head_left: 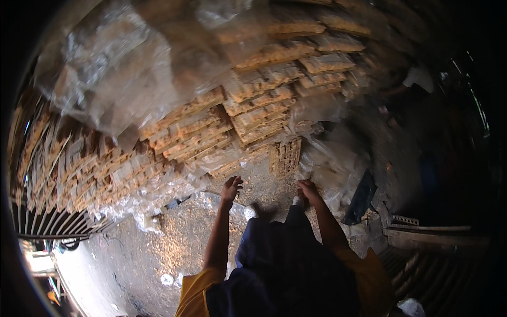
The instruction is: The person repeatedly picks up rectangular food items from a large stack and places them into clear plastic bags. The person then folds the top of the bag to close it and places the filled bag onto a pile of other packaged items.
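Observation:
My left hand [232,188] is held out in front of me over the floor, fingers loosely bent and apart, with nothing seen in it. My right hand [307,191] is at about the same height with its fingers curled in, and no object shows in it. Just beyond and between the hands stands a tan slab with a grid of holes [285,157], apart from both of them. Behind it rise stacks of similar tan, rough-edged slabs [259,111], layered with clear plastic sheeting.
Crumpled clear plastic [116,68] drapes over the stacks, and more plastic [332,169] lies at the right beside a dark sheet [362,198]. Brown crumbs litter the floor [174,238]. Slatted wooden racks [428,274] stand at the lower right. A dim person in a pale top [419,79] is at the far right.

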`<state>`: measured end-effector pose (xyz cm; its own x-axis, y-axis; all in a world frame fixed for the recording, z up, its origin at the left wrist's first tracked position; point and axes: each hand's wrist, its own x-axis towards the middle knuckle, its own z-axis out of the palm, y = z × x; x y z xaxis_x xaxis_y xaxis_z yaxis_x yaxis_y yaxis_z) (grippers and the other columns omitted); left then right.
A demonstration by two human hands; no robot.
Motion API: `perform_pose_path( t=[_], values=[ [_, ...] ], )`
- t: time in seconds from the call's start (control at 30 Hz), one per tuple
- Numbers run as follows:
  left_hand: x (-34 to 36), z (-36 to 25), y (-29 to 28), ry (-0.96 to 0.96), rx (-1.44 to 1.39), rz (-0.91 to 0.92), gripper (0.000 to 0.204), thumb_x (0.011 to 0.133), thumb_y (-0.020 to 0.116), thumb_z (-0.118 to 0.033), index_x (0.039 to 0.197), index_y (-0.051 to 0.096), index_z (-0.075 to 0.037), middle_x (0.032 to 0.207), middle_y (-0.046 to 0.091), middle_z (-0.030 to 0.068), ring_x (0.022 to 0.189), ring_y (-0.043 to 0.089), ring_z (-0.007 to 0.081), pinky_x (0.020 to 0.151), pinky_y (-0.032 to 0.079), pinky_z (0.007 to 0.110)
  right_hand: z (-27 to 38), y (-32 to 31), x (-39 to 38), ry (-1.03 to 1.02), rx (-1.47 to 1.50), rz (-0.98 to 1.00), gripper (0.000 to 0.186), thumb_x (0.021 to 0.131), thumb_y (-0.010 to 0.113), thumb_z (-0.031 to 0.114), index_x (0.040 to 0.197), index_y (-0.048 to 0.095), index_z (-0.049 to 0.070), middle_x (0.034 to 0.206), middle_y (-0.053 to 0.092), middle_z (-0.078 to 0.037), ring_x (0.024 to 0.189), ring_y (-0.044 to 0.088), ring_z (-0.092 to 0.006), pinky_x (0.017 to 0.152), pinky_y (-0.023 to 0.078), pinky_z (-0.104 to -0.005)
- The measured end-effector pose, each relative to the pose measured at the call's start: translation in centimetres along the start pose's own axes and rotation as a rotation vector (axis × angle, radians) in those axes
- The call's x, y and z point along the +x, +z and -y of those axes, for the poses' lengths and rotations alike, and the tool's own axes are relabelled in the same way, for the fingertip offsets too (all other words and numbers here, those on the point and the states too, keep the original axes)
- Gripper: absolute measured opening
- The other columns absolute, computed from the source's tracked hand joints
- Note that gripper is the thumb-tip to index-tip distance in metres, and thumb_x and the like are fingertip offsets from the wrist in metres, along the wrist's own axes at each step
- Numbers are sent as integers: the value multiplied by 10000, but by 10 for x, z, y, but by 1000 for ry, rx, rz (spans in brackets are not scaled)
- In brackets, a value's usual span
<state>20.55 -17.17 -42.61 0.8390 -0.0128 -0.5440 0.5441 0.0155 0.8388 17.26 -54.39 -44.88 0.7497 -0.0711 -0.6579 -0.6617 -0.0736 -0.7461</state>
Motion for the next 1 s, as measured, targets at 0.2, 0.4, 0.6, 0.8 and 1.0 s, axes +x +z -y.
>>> perform_pose_path(
  t=[0.2, 0.4, 0.6, 0.8, 1.0],
  values=[
    [34, -69, 121, 163, 20, 179, 523, 986, 567, -446, 1332, 577, -55, 1167, 683, 85, 967, 655, 193, 786, 506, 338, 33, -108, 22, -68, 191, -236, 463, 930, 651, 389, 1278, 583, 91, 1149, 646, -49, 952, 646, -172, 755, 528, -335],
    [92, -126, 222, 91, -206, 122, 597, 972, 565, -468, 1431, 486, -95, 1398, 553, 77, 1196, 539, 266, 958, 441, 456, 114, -188, 91, -223, 288, -332, 686, 889, 701, 408, 1437, 416, 108, 1409, 488, -76, 1280, 481, -220, 959, 445, -427],
    [159, -132, 262, -155, -699, -9, 624, 939, 448, -563, 1425, 458, -171, 1278, 596, 37, 1252, 453, 243, 1073, 276, 493, 201, -212, 155, -321, 324, -193, 871, 819, 779, 407, 1497, 309, 128, 1478, 414, -54, 1372, 360, -209, 1083, 296, -469],
    [154, -109, 280, 363, 266, -139, 609, 916, 539, -508, 1383, 491, -120, 1318, 609, 45, 1199, 551, 243, 983, 428, 413, 228, -226, 211, -343, 225, -135, 663, 799, 804, 416, 1317, 519, 116, 1170, 588, -9, 1060, 537, -147, 918, 391, -307],
    [104, -168, 332, 101, -387, -340, 544, 946, 595, -391, 1386, 508, -84, 1347, 590, 84, 1146, 591, 263, 922, 471, 361, 252, -238, 195, -303, 162, 52, 252, 807, 806, 354, 879, 673, 152, 832, 602, 72, 720, 516, -64, 635, 394, -253]
  ],
)
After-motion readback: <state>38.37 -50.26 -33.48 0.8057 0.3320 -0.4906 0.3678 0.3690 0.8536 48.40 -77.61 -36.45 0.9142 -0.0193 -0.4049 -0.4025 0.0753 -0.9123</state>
